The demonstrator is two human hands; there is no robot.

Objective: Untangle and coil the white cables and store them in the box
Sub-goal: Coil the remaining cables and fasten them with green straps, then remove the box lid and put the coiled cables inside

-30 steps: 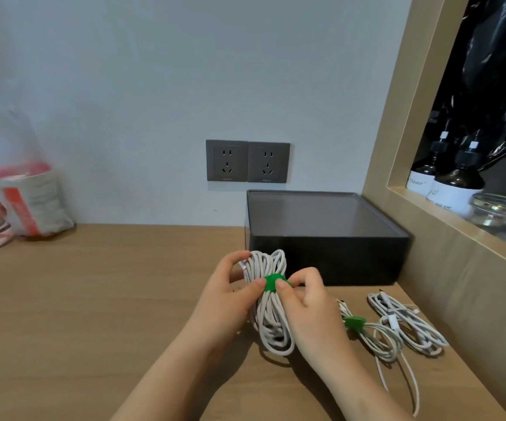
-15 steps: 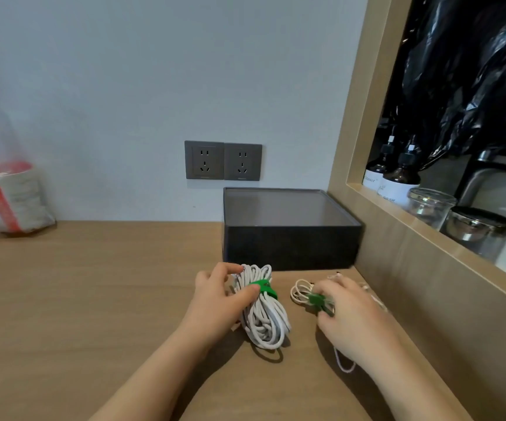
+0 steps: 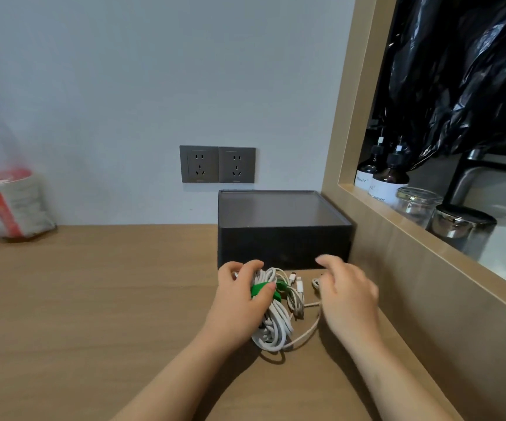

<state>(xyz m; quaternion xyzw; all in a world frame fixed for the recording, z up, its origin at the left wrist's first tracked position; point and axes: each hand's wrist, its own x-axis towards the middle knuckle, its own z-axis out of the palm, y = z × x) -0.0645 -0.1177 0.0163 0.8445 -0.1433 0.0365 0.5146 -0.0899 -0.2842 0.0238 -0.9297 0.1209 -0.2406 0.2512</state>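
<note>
Tied coils gathered before the box, not yet stored

The left hand (image 3: 239,302) has its fingers curled round the big coil (image 3: 273,326) at its green tie (image 3: 259,289), holding it on the tabletop (image 3: 109,299) just in front of the box (image 3: 282,238). A small coil (image 3: 295,300) lies against it, and a loose cable (image 3: 309,329) runs from there toward the right hand (image 3: 348,294), whose fingers are relaxed and spread, grasping nothing that shows. Coiling looks done for these two, so the step in hand seems to be the move into the box. The box shows a flat grey top and no contents; whether that is a lid I cannot tell. If it is, the free hand must lift it first, then the coils go in without slipping their ties
</note>
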